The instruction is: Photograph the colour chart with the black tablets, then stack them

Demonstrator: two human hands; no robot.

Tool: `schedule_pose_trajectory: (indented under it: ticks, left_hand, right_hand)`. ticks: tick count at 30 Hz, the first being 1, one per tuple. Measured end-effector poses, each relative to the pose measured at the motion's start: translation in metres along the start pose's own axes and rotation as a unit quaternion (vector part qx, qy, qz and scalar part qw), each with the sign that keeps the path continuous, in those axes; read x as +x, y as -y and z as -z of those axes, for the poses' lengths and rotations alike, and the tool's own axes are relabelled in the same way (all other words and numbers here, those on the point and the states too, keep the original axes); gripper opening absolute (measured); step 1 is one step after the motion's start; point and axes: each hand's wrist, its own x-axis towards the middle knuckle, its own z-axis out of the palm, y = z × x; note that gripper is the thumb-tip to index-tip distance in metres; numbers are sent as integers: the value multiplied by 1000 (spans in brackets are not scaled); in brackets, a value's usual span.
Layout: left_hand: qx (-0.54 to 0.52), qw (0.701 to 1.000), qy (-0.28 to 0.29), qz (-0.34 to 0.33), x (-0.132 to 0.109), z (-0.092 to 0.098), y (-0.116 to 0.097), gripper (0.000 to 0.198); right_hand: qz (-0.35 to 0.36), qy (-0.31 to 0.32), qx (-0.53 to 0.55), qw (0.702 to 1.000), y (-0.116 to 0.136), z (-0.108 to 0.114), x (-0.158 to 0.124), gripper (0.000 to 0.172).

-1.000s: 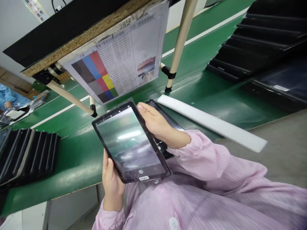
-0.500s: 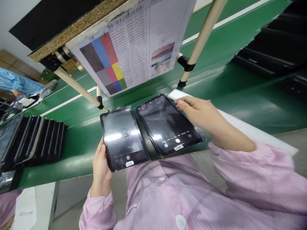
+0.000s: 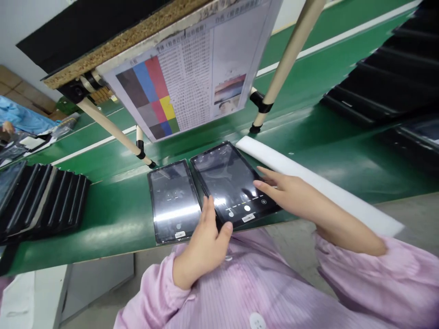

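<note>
Two black tablets lie side by side on the green belt (image 3: 109, 219), near its front edge. The left tablet (image 3: 174, 201) lies flat with no hand on it. On the right tablet (image 3: 228, 176) the screen is lit with camera controls. My left hand (image 3: 204, 249) pinches the right tablet's near-left corner, fingers on the screen edge and thumb at the bottom edge. My right hand (image 3: 291, 194) lies with fingers stretched out over that tablet's right edge, fingertips touching the screen.
A colour test chart (image 3: 185, 73) hangs from a board on cream poles (image 3: 288, 59) just behind the tablets. A white foam strip (image 3: 322, 189) lies to the right. Black slotted trays stand at left (image 3: 41, 201) and right (image 3: 387, 82). A person's blue sleeve (image 3: 18, 119) shows far left.
My left hand has let go of the left tablet, which now lies on the belt, and has taken the right tablet's near corner. My right hand slid from its far corner to its right edge.
</note>
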Motion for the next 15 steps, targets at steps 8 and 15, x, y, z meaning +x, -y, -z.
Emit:
schedule_pose_trajectory:
  ticks: [8,15]
  left_hand:
    - [-245,969,-38,20,11,-20,-7,79]
    - [-377,905,-162,107,28,-10,-41,55]
  right_hand:
    - [29,-8,-82,996,19,22,-2,69]
    - [-74,30,390,917,20,10,10,55]
